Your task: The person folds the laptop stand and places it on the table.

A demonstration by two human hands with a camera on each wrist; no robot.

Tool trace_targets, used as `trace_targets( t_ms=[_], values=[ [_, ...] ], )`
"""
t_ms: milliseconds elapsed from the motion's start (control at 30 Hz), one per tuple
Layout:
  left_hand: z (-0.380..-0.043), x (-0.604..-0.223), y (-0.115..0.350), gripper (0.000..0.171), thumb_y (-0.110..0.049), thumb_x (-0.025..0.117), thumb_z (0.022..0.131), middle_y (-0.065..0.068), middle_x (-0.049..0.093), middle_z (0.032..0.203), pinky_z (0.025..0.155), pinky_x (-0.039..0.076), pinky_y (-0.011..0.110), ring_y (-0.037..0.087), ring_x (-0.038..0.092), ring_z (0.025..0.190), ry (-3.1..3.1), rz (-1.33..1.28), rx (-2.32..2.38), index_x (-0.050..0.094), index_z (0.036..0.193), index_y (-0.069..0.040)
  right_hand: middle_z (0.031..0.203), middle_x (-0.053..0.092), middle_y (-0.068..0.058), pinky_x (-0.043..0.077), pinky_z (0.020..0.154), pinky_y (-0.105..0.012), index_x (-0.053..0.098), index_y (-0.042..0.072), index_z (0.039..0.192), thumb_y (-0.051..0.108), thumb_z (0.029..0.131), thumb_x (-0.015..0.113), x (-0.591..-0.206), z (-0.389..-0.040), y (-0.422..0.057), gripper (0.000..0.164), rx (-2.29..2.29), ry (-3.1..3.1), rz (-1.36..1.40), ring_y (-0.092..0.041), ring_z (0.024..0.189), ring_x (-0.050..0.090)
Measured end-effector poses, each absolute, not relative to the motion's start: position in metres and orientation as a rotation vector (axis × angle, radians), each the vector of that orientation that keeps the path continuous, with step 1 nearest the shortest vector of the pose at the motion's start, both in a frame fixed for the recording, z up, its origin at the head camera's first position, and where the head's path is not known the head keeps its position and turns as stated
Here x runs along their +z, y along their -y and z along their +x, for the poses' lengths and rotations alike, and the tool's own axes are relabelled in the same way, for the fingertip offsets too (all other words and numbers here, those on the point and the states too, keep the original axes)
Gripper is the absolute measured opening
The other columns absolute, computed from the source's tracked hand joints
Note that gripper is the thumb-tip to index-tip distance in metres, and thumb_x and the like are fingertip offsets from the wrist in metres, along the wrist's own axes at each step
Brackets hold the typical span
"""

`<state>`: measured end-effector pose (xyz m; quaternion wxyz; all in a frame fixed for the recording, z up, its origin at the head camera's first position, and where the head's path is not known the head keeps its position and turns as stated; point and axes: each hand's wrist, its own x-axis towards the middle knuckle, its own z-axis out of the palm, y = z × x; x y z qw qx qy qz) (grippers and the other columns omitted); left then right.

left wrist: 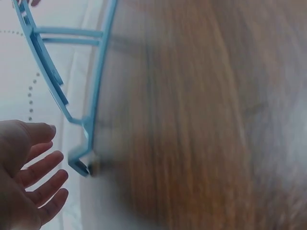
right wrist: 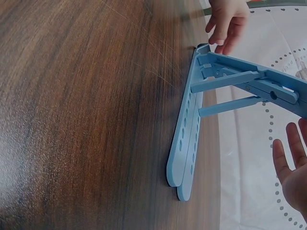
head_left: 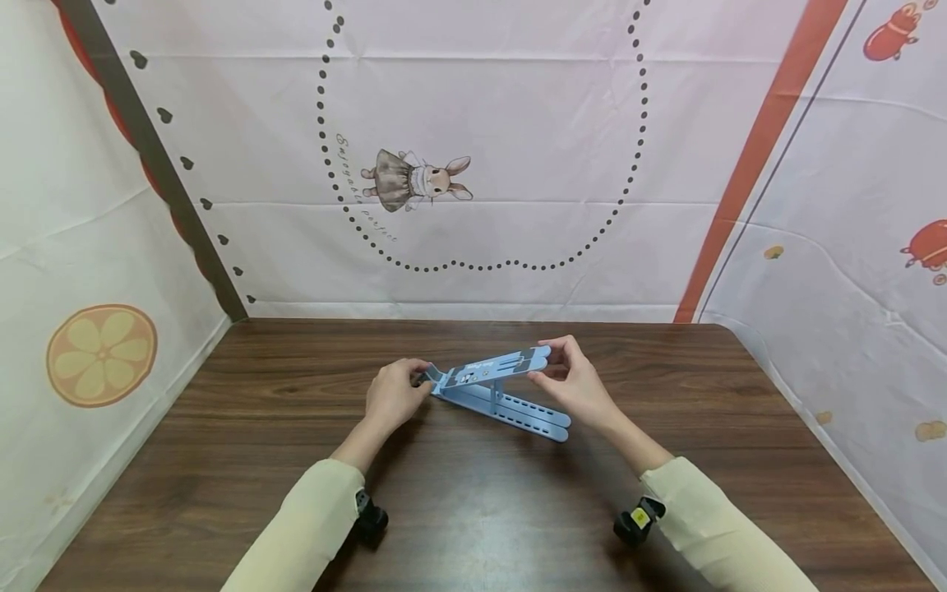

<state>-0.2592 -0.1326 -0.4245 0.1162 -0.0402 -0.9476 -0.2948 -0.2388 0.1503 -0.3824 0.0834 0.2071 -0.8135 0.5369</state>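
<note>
A light-blue folding laptop stand [head_left: 510,413] is on the brown table, its upper plate [head_left: 494,367] raised at an angle on struts [right wrist: 223,83]. Two slotted base bars [right wrist: 181,143] lie beneath. At the hinged left end, my left hand [head_left: 392,395] is beside the small front lip [left wrist: 79,162]; its fingers [left wrist: 50,189] look loose and apart from the stand in the left wrist view. My right hand [head_left: 579,385] holds the raised plate's right end between thumb and forefinger. Its lower fingers [right wrist: 294,143] extend loosely; thumb and forefinger are out of the right wrist view.
The wooden table [head_left: 473,510] surrounds the stand. A white printed cloth [head_left: 518,164] hangs behind it and along both sides. Black wrist cameras [head_left: 370,518] are strapped at both sleeves.
</note>
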Motion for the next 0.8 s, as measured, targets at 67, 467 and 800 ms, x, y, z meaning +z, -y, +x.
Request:
trace_targets(
  t_ms=[67, 467, 800],
  values=[
    [-0.255, -0.422, 0.128, 0.028, -0.024, 0.071, 0.078, 0.003, 0.068, 0.103, 0.068, 0.05, 0.039, 0.021, 0.063, 0.091, 2.756, -0.153, -0.865, 0.069, 0.105, -0.018, 0.102, 0.057, -0.013, 0.05, 0.083, -0.042, 0.043, -0.001, 0.117, 0.005, 0.08, 0.069, -0.386, -0.241, -0.151, 0.046, 1.602, 2.427, 0.611, -0.024, 0.091, 0.058],
    [-0.241, -0.411, 0.095, 0.03, -0.03, 0.075, 0.074, -0.001, 0.068, 0.101, 0.056, 0.048, 0.034, 0.019, 0.064, 0.084, 2.74, -0.252, -0.785, 0.07, 0.102, -0.021, 0.102, 0.057, -0.013, 0.051, 0.083, -0.041, 0.043, 0.0, 0.118, 0.006, 0.08, 0.07, -0.385, -0.239, -0.152, 0.047, 1.578, 2.437, 0.601, -0.022, 0.089, 0.059],
    [-0.239, -0.413, 0.078, 0.024, -0.029, 0.075, 0.074, -0.003, 0.067, 0.095, 0.059, 0.05, 0.034, 0.018, 0.064, 0.085, 2.717, -0.192, -0.769, 0.07, 0.096, -0.021, 0.1, 0.057, -0.011, 0.05, 0.083, -0.047, 0.044, 0.003, 0.116, 0.006, 0.08, 0.069, -0.387, -0.24, -0.151, 0.044, 1.59, 2.419, 0.612, -0.024, 0.088, 0.06]
  ],
)
